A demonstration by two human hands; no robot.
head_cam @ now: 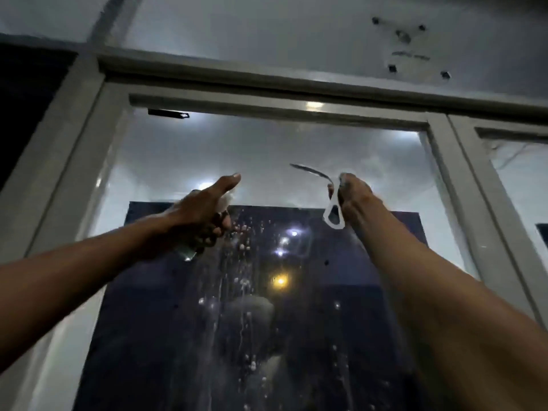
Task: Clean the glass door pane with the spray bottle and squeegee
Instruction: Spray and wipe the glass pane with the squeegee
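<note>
The glass door pane (178,161) fills the middle of the view, wet with droplets and runs of liquid down its centre. My left hand (204,212) is raised in front of the pane and shut on a clear spray bottle (187,253), most of it hidden by the fingers, thumb stretched upward. My right hand (354,195) is raised to the right and shut on a white squeegee (333,210) by its looped handle. Its thin blade (307,171) curves up and left close to the glass; I cannot tell if it touches.
A pale door frame (267,96) surrounds the pane, with an upright post (462,179) on the right and a second pane (522,185) beyond it. A small dark fitting (167,114) sits at the pane's top left. The glass reflects lights (280,280).
</note>
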